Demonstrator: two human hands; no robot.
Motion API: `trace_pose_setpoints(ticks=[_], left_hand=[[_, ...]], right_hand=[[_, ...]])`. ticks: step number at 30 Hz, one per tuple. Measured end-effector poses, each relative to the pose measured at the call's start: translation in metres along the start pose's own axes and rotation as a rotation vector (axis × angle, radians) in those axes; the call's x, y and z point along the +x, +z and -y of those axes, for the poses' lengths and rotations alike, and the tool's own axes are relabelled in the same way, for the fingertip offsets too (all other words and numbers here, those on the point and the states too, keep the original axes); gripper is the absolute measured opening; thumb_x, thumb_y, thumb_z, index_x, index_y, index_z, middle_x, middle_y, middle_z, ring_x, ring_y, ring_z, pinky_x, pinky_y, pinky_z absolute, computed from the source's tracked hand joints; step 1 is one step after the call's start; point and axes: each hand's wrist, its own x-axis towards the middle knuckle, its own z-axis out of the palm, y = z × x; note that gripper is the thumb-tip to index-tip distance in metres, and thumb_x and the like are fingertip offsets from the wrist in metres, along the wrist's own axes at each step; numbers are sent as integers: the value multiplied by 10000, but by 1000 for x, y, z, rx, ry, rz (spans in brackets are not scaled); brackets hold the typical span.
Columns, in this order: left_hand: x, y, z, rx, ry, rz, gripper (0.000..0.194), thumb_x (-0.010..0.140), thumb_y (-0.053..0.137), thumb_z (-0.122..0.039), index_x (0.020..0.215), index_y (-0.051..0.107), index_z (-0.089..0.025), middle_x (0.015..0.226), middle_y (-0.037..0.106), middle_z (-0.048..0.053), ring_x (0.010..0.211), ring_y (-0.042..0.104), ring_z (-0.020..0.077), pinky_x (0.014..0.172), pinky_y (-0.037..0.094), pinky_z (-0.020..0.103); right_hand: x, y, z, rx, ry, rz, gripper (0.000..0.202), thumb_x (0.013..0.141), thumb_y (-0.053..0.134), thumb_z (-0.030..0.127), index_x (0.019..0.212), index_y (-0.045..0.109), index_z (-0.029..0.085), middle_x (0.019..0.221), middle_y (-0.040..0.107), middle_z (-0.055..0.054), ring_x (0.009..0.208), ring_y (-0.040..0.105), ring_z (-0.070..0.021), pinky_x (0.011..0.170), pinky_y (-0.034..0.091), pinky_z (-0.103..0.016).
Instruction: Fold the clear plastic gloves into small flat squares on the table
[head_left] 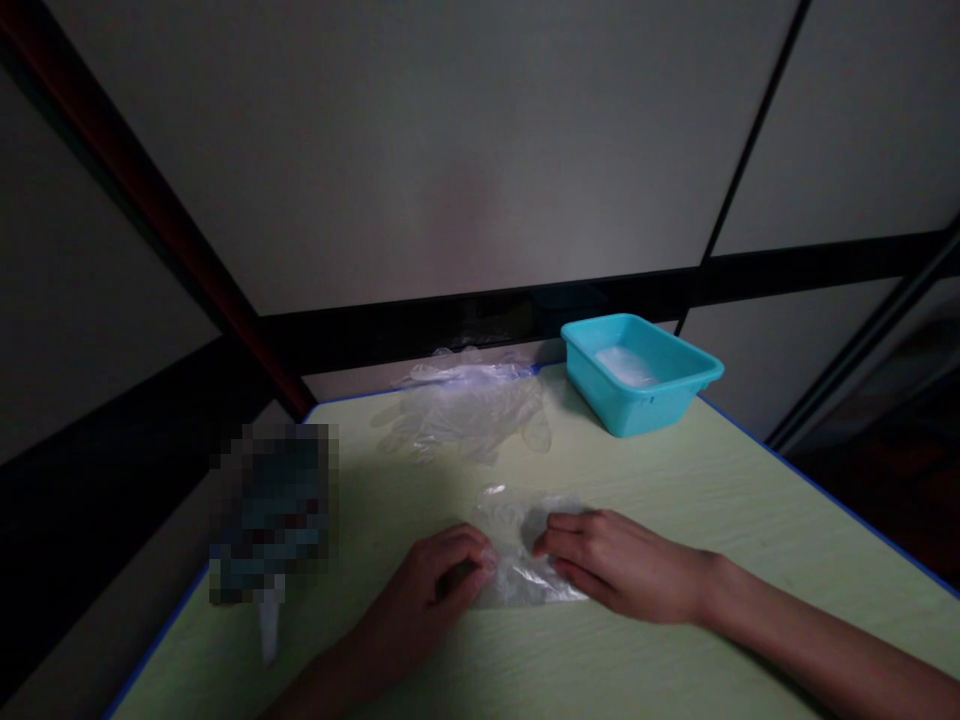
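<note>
A thin, crinkled clear plastic piece (517,582) lies flat on the table, roughly rectangular; whether it is a folded glove or a bag I cannot tell. My left hand (439,590) pinches its left edge between thumb and fingertips. On its right side rests my right hand (619,560), fingers bent together and tips down on the plastic; part of the film is hidden under that hand. Farther back, beyond both hands, is a loose pile of clear disposable plastic gloves (472,410), with finger shapes showing at its edges.
A turquoise plastic basin (649,410) stands at the back right corner, with something whitish inside (626,366). At the left edge is a blurred-out object (277,510) with a white strip below it. The pale green table (750,510) has a blue rim and meets wardrobe panels (480,150).
</note>
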Motion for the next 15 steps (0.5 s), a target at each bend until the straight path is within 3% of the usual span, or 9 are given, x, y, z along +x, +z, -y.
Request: trace_pose_setpoints(ticks=[15], left_hand=[[3, 0, -1, -6, 10, 5, 150, 843, 456, -177, 761, 580, -157, 788, 574, 26, 713, 541, 146, 625, 383, 223]], right_hand=[[0, 0, 0, 13, 2, -6, 150, 895, 377, 147, 968, 507, 165, 885, 559, -38, 777, 541, -147, 677, 389, -242]])
